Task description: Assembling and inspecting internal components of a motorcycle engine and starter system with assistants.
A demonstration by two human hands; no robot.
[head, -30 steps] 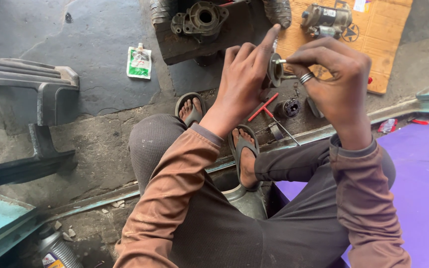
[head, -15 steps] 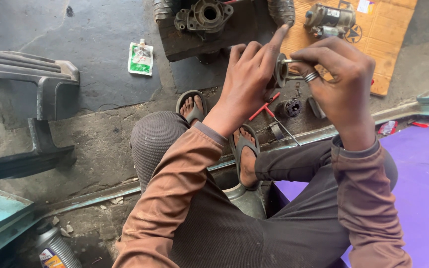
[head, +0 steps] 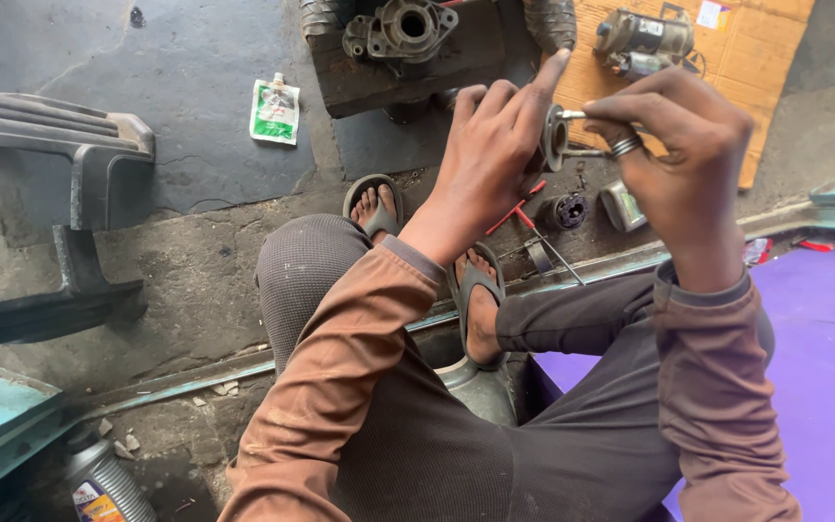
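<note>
**Small round part held up between both hands, loose pieces still on the floor**

Both hands are up at about one o'clock in the view. The left hand (head: 490, 159) has its grip wrapped round a small round metal part (head: 555, 138), forefinger standing straight up; the right hand (head: 674, 145), ring on one finger, pinches the thin metal stem that sticks out of that part. The work looks midway: the part is off the floor and in hand, while a dark ribbed cylinder (head: 566, 210), a small metal block (head: 623, 205) and a red-handled tool (head: 517, 217) lie loose at six o'clock from the hands. At twelve sits a grimy metal housing (head: 403, 29); at two, a small motor (head: 645, 41) on brown cardboard (head: 761, 58) with a little pale sticker. A green-and-white sachet (head: 273, 110) lies at nine, a grey bottle (head: 103, 483) with a bright label far down at seven.
</note>
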